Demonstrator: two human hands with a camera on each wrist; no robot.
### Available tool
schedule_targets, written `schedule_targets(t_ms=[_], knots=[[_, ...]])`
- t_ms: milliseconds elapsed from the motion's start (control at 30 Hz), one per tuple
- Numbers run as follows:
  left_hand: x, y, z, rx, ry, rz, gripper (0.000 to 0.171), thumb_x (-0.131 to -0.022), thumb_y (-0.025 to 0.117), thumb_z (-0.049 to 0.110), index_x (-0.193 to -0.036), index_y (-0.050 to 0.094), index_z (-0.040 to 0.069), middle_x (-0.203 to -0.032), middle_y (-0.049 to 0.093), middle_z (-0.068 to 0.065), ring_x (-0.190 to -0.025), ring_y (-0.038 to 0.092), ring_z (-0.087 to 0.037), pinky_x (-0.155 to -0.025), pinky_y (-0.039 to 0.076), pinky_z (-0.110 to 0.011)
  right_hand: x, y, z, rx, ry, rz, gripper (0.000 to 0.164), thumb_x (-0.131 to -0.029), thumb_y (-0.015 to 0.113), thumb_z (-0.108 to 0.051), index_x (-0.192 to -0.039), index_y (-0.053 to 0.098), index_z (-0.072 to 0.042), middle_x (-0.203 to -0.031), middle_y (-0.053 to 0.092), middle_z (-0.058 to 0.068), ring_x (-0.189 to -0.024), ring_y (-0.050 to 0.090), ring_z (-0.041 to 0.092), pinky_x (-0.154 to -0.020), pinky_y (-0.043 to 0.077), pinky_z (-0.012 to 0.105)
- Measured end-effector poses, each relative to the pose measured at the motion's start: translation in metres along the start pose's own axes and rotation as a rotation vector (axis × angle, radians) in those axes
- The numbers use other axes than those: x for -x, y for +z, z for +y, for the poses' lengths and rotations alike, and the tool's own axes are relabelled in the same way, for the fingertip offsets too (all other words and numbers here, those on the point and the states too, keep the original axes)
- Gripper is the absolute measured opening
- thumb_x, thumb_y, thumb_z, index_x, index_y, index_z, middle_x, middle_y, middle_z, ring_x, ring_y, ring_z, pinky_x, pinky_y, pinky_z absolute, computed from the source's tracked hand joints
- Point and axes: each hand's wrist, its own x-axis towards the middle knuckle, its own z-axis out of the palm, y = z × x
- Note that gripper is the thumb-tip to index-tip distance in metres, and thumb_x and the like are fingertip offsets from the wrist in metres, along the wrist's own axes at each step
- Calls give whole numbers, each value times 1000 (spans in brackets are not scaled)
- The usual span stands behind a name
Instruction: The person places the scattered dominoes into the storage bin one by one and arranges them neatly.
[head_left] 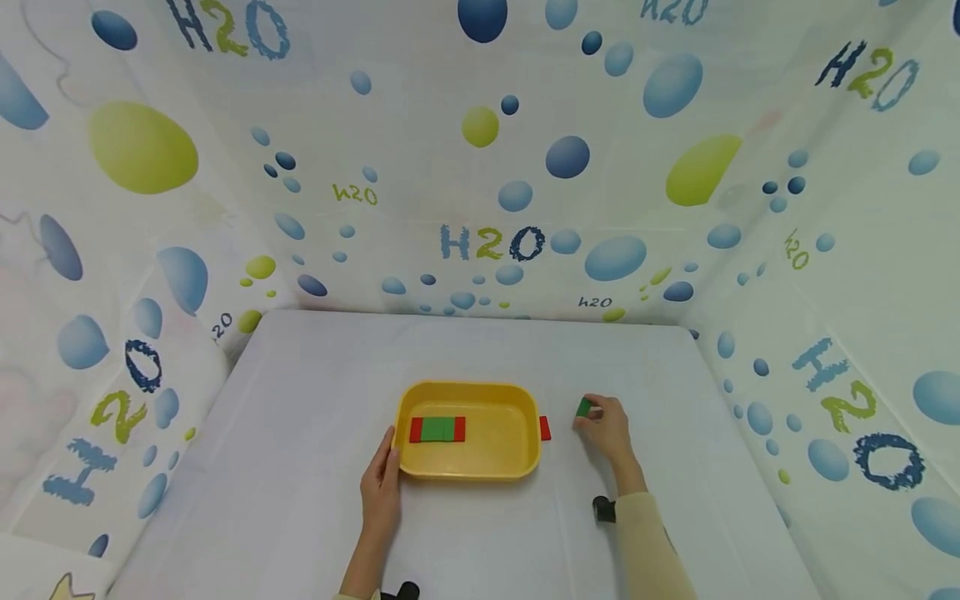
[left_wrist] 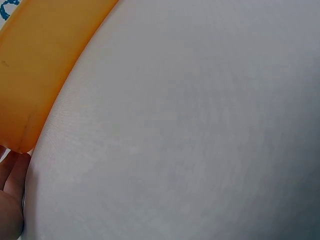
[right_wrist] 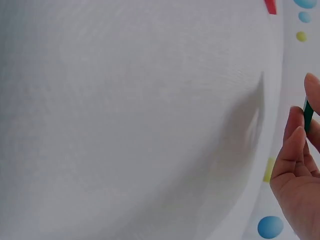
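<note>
A shallow yellow tray (head_left: 480, 477) rests on the table. Inside, toward its left, lies a row of small flat tiles: green ones (head_left: 438, 429) in the middle with a red tile (head_left: 416, 430) at one end and another red tile (head_left: 460, 429) at the other. My left hand (head_left: 382, 483) holds the tray at its left side near the front corner; the left wrist view catches only fingertips at the tray wall (left_wrist: 45, 65). To the right of the tray, my right hand (head_left: 609, 428) pinches a green tile (head_left: 583, 407) between thumb and fingers, its edge also visible in the right wrist view.
A further red tile (head_left: 545, 428) lies on the white table (head_left: 330, 400) close against the tray's right wall. Patterned sheets (head_left: 480, 167) with blue and green spots surround the table at the back and sides. Dark wrist devices (head_left: 603, 509) sit at the forearms.
</note>
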Motion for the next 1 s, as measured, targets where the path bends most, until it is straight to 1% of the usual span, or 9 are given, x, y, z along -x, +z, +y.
schedule_targets(t_ms=[100,167,367,567,633,767,900,1000], knots=[[0,0,0,6,2,0,44,-105,44,30,-149,44,22,-153,43,4,-129,33,20,-102,28,1,2,-5,-4,-33,-6,50,48,-82,75,-3,-127,59,5,-116,53,26,-100,63,37,-75,56,36],[-1,0,-1,9,3,-2,44,-105,44,30,-149,43,22,-153,43,4,-129,33,20,-102,28,1,4,-9,-7,-51,-6,70,47,-84,74,-3,-127,58,5,-117,52,25,-101,63,37,-73,56,32],[-2,0,-3,13,-6,-11,45,-105,43,32,-149,43,24,-153,42,6,-130,32,20,-103,27,1,11,-16,-21,-80,-44,126,48,-84,74,-4,-129,58,4,-118,53,24,-100,63,35,-78,55,29],[-3,0,-7,2,-12,-15,45,-105,43,33,-149,42,25,-154,41,7,-130,32,21,-102,27,2,18,-19,-40,-111,-99,173,50,-82,76,-3,-128,59,4,-116,54,23,-97,64,34,-73,48,13],[-3,0,-7,6,-7,-17,45,-105,43,32,-149,43,24,-154,41,7,-129,32,21,-102,26,2,19,-18,-45,-130,-122,182,50,-81,77,-3,-128,59,4,-116,54,23,-97,64,34,-72,46,9],[-4,-1,-7,4,-2,-17,45,-105,43,31,-149,43,21,-154,42,6,-129,32,21,-102,27,2,24,-13,-56,-159,-147,196,50,-80,78,-2,-127,61,2,-116,54,20,-96,64,32,-72,44,5],[-4,0,-7,-4,-8,-17,45,-105,43,31,-149,42,21,-154,41,6,-129,31,21,-102,27,2,29,-3,-67,-181,-188,217,49,-79,79,-3,-125,62,0,-115,55,18,-93,64,30,-72,45,5],[-3,0,-5,1,-12,-17,45,-105,43,32,-149,42,22,-154,41,7,-129,32,21,-102,27,2,32,8,-75,-197,-224,218,48,-79,79,-4,-125,63,-1,-114,56,17,-91,64,28,-72,47,7]])
